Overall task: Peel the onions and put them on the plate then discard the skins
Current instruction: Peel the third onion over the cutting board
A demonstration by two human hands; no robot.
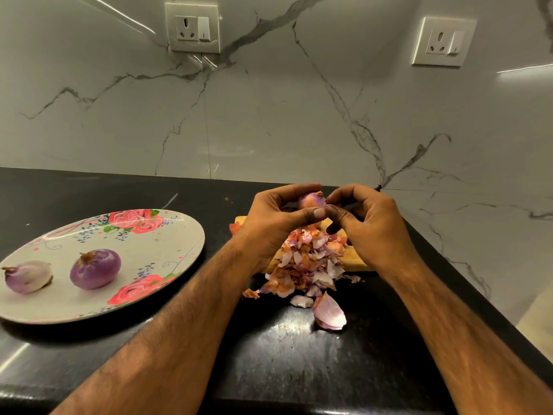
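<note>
At the centre of the frame an onion [311, 200] is gripped by the curled fingers [317, 212] of the left hand [278, 223] and pinched at its right side by the right hand [368, 226]. Beneath them a heap of skins [308, 259] is spread over a wooden board [356, 260] and the black tabletop [299, 360]. On the floral plate [167, 235] at lower left, a purple peeled onion [95, 268] and a paler onion [27, 276] are laid apart.

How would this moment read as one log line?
left hand, right hand: grip onion | plate: two peeled onions | skins: piled on board, counter
</note>
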